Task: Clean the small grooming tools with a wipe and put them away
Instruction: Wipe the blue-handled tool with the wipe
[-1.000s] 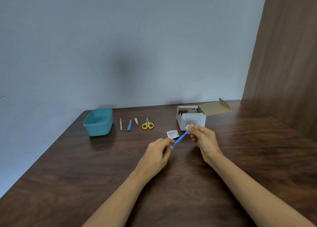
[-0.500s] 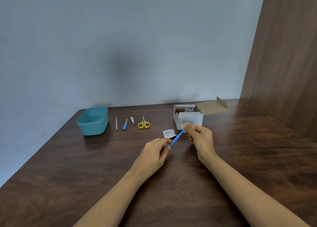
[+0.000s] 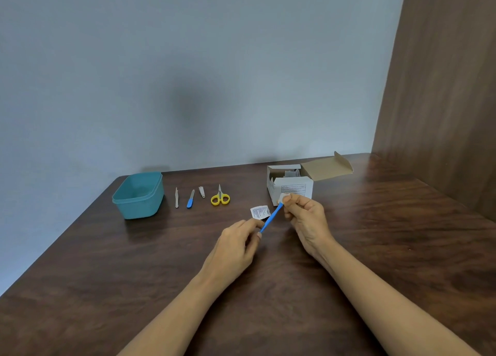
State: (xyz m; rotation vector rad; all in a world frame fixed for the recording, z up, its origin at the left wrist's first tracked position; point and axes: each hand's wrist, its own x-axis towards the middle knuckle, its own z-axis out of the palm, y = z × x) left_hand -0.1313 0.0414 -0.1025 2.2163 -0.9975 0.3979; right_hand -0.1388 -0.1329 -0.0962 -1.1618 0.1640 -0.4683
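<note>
Above the middle of the dark wooden table [image 3: 107,275], both hands hold 1 slim blue tool [image 3: 270,219] slanted between them, clear of the surface. The left hand [image 3: 236,248] pinches its lower end between thumb and fingertips, the other fingers curled under. The right hand [image 3: 306,221] pinches a small white wipe [image 3: 282,197] round the tool's upper end, thumb and forefinger closed on it. Just behind the tool, a torn white wipe packet [image 3: 259,212] lies flat on the table. Behind the right hand stands an open cardboard box [image 3: 292,189], its flap folded back to the right, with something pale showing inside. To the left, 4 tools lie in a row, each apart from the next: a thin metal tool [image 3: 176,197], a blue-handled tool [image 3: 190,199], a nail clipper [image 3: 201,191] and yellow-handled scissors [image 3: 220,197]. At the left end of the row sits an open-topped teal plastic container [image 3: 139,206], close to the wall.
</note>
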